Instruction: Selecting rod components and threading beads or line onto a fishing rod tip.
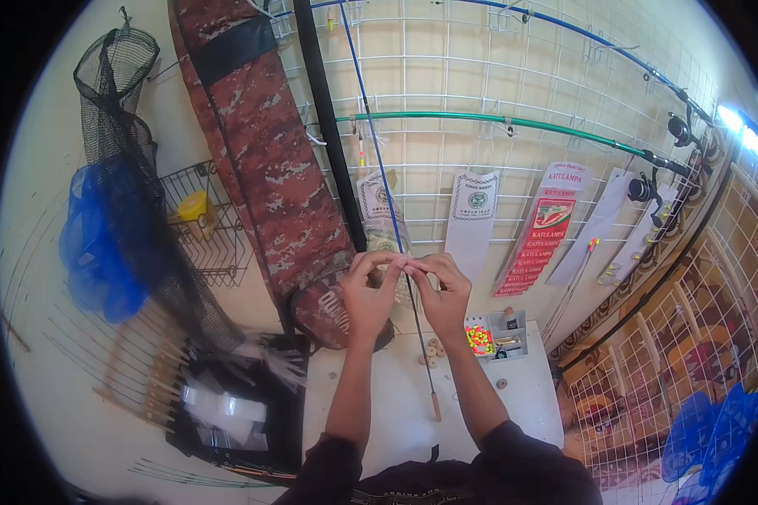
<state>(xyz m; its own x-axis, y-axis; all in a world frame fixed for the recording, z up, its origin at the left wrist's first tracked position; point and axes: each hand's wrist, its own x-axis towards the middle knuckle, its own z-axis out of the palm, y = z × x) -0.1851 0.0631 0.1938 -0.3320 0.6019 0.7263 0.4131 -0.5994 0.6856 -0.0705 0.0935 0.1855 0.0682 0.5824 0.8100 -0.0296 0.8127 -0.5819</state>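
Note:
Both hands are raised in front of me, fingertips meeting at the middle of the view. My left hand (pixel 367 299) is closed in a pinch of thumb and fingers. Against it, my right hand (pixel 448 296) pinches in the same way. Whatever lies between the fingertips is too small to make out. A thin fishing rod (pixel 370 118), blue above and dark below, runs slantwise past the fingertips; whether the fingers touch it I cannot tell. Its light brown handle end (pixel 435 407) is low, over the white table (pixel 345 421).
A grey divided box (pixel 514 341) with bright beads and small corks (pixel 434 347) sit on the table. A camouflage rod bag (pixel 261 143) leans at left, beside a black net (pixel 118 93). On the wall grid hang a green rod (pixel 446 116), reels (pixel 644 187) and paper packets (pixel 476 202).

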